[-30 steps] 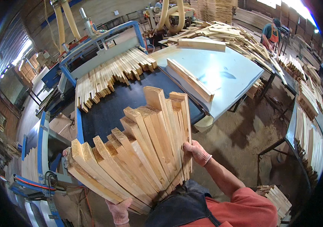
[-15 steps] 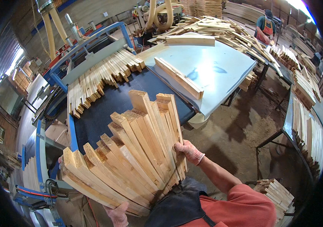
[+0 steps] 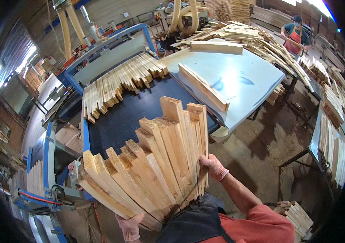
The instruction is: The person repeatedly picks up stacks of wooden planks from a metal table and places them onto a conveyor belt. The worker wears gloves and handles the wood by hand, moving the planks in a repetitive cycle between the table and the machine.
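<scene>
A wide row of wooden slats [image 3: 156, 162], uneven in length, is clamped on edge between my two hands in front of my dark apron. My right hand [image 3: 214, 167], in a pale pinkish knit glove, presses the right end of the row, thumb on the outer slat. My left hand [image 3: 129, 227], gloved alike, holds the lower left end; its fingers are partly hidden beneath the wood. Beyond the held slats lies a dark conveyor belt [image 3: 116, 125] in a blue frame. On its far part rests another row of slats [image 3: 120, 83], side by side.
A pale blue-topped table [image 3: 253, 97] adjoins the belt, with two wooden pieces [image 3: 205, 87] on it. Behind stands a heap of loose slats [image 3: 257, 40]. A co-worker [image 3: 296, 36] handles a piece at the far right. Stacked slats [image 3: 332, 141] line the right-hand bench.
The view has shifted, so the belt and table sit farther right in the picture. Both hands keep their hold on the slats. The co-worker now stands more upright, holding a piece of wood.
</scene>
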The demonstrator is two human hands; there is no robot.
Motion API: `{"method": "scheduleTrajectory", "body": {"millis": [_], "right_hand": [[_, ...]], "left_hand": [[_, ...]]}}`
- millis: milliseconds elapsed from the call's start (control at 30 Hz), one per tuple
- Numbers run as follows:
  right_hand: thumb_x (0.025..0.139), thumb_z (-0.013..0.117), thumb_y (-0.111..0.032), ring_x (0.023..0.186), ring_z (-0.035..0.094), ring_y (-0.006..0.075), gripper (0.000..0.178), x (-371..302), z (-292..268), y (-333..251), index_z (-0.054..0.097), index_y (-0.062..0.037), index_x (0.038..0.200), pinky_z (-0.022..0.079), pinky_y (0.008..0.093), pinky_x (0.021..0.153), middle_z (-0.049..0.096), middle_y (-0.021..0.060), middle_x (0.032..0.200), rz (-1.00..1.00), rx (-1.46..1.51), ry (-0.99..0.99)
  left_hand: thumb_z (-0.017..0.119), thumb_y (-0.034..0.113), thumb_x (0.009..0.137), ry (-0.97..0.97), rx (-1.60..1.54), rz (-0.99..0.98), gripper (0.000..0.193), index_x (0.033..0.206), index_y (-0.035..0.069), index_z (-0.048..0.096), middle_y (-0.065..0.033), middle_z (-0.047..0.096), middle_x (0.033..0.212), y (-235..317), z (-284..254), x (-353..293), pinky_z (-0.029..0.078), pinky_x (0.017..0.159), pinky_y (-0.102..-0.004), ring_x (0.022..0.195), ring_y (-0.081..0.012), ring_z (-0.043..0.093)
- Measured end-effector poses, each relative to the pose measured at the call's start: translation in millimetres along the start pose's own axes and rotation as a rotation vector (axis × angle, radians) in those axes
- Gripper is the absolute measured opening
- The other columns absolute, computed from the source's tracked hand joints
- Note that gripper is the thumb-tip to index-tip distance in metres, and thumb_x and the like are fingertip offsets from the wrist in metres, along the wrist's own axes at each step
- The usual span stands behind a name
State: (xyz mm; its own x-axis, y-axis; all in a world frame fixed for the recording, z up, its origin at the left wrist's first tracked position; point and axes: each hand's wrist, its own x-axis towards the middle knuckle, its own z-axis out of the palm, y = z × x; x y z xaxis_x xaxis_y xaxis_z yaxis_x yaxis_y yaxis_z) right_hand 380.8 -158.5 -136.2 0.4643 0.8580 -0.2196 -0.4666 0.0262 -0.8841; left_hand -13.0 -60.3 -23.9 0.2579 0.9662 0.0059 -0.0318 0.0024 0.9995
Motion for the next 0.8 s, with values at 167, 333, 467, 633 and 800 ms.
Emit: {"method": "scheduleTrajectory", "body": {"millis": [167,333,467,633,800], "right_hand": [[0.092,0.081,-0.057,0.079,0.055,0.0103,0.051,-0.3,0.1,2.0,0.068,-0.0084,0.1,0.045,0.0298,0.073,0.061,-0.0037,0.087,-0.019,-0.022,0.018],[0.087,0.082,-0.063,0.085,0.055,0.0113,0.06,-2.1,-1.8,-2.9,0.066,-0.0072,0.1,0.044,0.031,0.078,0.06,-0.0025,0.091,-0.018,-0.113,0.036],[0.086,0.083,-0.065,0.085,0.056,0.0121,0.064,0.1,-3.4,-0.9,0.066,-0.0063,0.103,0.045,0.0309,0.079,0.061,-0.0017,0.092,-0.061,-0.044,-0.02],[0.089,0.082,-0.057,0.085,0.058,0.0132,0.055,1.8,-7.0,2.0,0.066,-0.0066,0.102,0.046,0.0326,0.078,0.063,-0.0008,0.092,-0.017,-0.066,0.009],[0.096,0.074,-0.043,0.082,0.058,0.0122,0.038,16.7,16.0,-20.4,0.067,-0.0056,0.098,0.046,0.0324,0.076,0.063,-0.0004,0.089,-0.016,-0.133,0.059]], "left_hand": [[0.082,0.006,0.055,0.01,-0.009,0.016,0.097,0.148,0.004,0.053,-0.0087,0.069,0.128,0.7,0.7,2.4,0.058,0.102,-0.0443,0.115,-0.0251,0.069],[0.089,-0.002,0.058,-0.052,-0.063,0.025,0.101,0.151,0.006,0.05,-0.0081,0.07,0.134,-16.9,-11.2,6.4,0.058,0.105,-0.0435,0.12,-0.0241,0.07],[0.091,-0.003,0.06,-0.067,-0.023,0.012,0.105,0.154,0.007,0.046,-0.0093,0.068,0.138,-22.2,-22.2,7.2,0.059,0.105,-0.0428,0.123,-0.0251,0.07],[0.093,0.005,0.061,-0.033,-0.012,0.015,0.099,0.15,0.006,0.049,-0.0083,0.069,0.136,-18.9,-12.7,-0.7,0.059,0.103,-0.0423,0.121,-0.0243,0.07],[0.091,0.008,0.064,-0.074,-0.08,0.01,0.095,0.15,0.007,0.051,-0.0084,0.069,0.133,-8.0,-11.2,22.1,0.058,0.105,-0.0425,0.121,-0.025,0.069]]}}
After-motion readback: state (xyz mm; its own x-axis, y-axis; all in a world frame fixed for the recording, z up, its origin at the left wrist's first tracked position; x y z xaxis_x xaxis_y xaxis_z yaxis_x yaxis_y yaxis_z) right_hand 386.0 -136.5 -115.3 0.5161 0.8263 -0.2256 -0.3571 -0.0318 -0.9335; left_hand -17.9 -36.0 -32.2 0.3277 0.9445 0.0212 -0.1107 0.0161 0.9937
